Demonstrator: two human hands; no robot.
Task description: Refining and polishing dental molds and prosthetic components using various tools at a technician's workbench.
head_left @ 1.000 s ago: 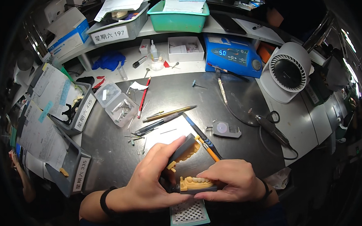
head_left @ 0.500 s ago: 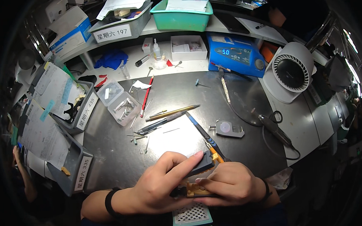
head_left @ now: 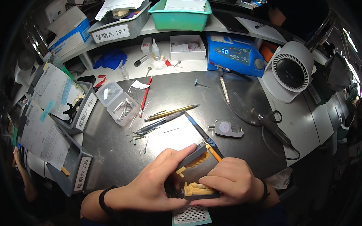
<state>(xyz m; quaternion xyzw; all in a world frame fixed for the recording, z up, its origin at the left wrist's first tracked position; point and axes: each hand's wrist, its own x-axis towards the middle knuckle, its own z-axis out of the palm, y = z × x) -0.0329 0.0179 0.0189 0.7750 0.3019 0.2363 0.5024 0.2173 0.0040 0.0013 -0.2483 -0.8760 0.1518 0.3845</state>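
Apparently at the near edge of a dark tabletop (head_left: 176, 88), with left hand (head_left: 153, 177) and right hand (head_left: 235, 181), holding a dental model (head_left: 196, 189) gaping open. Spanning both parts with the left grip, steadying the tilted upper half (head_left: 193, 156); clasping the lower half (head_left: 202, 195) from above and below with the right grip, partly hiding the pale teeth (head_left: 200, 186). Probably midway: opened already, teeth seated in their row; not yet shut together or set down.
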